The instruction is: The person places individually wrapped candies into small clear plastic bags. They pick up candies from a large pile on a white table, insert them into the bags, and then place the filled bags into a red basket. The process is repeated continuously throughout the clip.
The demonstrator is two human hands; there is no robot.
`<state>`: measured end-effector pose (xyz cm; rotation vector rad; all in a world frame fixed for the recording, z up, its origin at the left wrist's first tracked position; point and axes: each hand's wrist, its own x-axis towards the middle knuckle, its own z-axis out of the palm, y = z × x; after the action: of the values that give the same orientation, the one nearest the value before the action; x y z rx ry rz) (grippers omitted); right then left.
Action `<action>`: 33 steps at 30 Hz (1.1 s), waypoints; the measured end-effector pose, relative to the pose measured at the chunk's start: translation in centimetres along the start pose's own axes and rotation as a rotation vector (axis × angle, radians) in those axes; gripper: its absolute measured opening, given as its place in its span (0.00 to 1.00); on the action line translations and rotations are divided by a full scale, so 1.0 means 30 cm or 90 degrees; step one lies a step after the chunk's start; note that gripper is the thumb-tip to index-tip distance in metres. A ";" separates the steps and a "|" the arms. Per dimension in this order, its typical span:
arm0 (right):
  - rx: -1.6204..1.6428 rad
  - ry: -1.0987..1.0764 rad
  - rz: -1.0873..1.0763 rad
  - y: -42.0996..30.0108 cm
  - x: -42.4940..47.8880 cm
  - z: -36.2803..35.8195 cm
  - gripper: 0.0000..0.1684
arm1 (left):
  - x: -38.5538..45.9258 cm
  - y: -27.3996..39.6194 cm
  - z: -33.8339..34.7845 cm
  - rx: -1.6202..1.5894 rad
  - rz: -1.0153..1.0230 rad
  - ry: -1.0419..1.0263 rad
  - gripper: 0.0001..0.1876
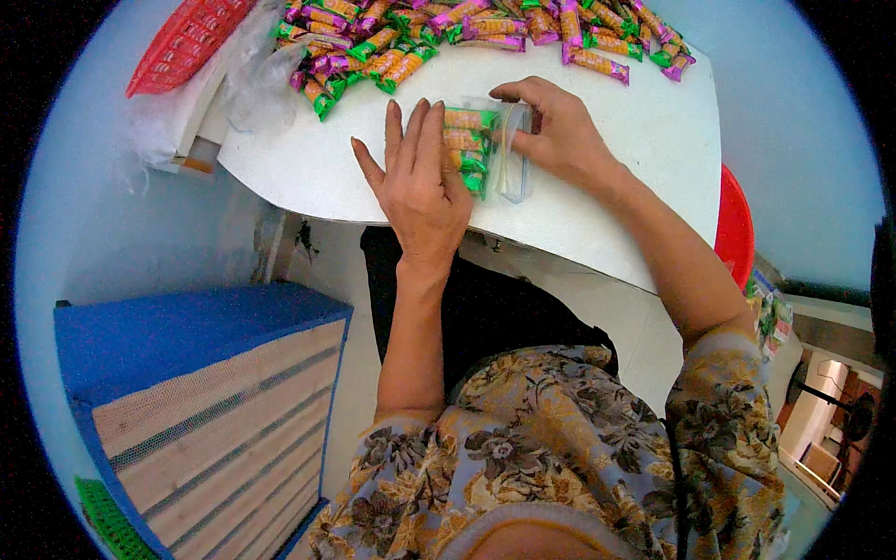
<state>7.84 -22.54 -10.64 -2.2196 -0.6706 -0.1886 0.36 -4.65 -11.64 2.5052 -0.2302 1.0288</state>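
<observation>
A clear plastic bag [500, 178] lies flat on the white table [322, 171] near its front edge. Inside it several wrapped snack bars [467, 140] with green ends are stacked in a row. My left hand [423, 182] rests flat over the left part of the bag, fingers spread and pointing away from me. At the bag's right end, my right hand [556, 129] pinches the clear flap [518, 150] between thumb and fingers. The left part of the bag is hidden beneath my left hand.
Loose wrapped bars [483, 28] with purple or green ends pile along the table's far side. Clear plastic bags [262, 77] and a red basket [185, 45] lie at far left. A red basin [733, 224] stands right; a blue mesh-fronted rack [210, 392] stands lower left.
</observation>
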 end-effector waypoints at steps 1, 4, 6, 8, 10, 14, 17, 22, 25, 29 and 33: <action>0.038 -0.022 0.010 -0.011 0.002 -0.022 0.33 | -0.003 -0.002 -0.002 -0.010 -0.005 0.014 0.25; 0.051 -0.042 -0.011 -0.019 0.000 -0.042 0.39 | -0.003 -0.002 -0.003 -0.028 -0.007 0.029 0.24; 0.010 -0.044 -0.041 -0.027 -0.009 -0.040 0.43 | -0.002 -0.001 0.000 -0.031 -0.001 0.028 0.24; -0.047 -0.050 -0.069 -0.042 -0.021 -0.024 0.48 | -0.002 0.000 0.005 -0.030 0.009 0.024 0.24; -0.065 -0.043 -0.079 -0.034 -0.019 -0.014 0.50 | -0.001 0.001 0.003 -0.022 0.015 0.026 0.23; -0.038 -0.060 -0.056 -0.037 -0.013 -0.029 0.52 | -0.005 0.001 0.001 -0.017 0.009 0.031 0.22; -0.044 -0.046 -0.070 -0.027 -0.019 -0.013 0.54 | -0.004 0.006 0.000 -0.026 0.015 0.030 0.22; -0.039 -0.041 -0.022 -0.051 -0.027 -0.019 0.55 | -0.004 0.024 -0.010 0.010 0.018 0.027 0.20; 0.048 -0.004 -0.040 -0.019 -0.022 -0.035 0.49 | -0.016 0.074 -0.039 -0.034 0.026 0.076 0.20; 0.149 -0.011 0.070 0.011 -0.014 -0.053 0.34 | -0.010 0.176 -0.055 -0.065 0.022 0.075 0.25; 0.159 0.088 0.045 -0.003 -0.020 -0.029 0.16 | -0.014 0.231 -0.037 -0.004 0.030 0.027 0.29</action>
<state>7.34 -23.37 -10.18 -1.9666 -0.5106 -0.2091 -2.75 -10.40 -9.01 2.4802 -0.2800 1.0959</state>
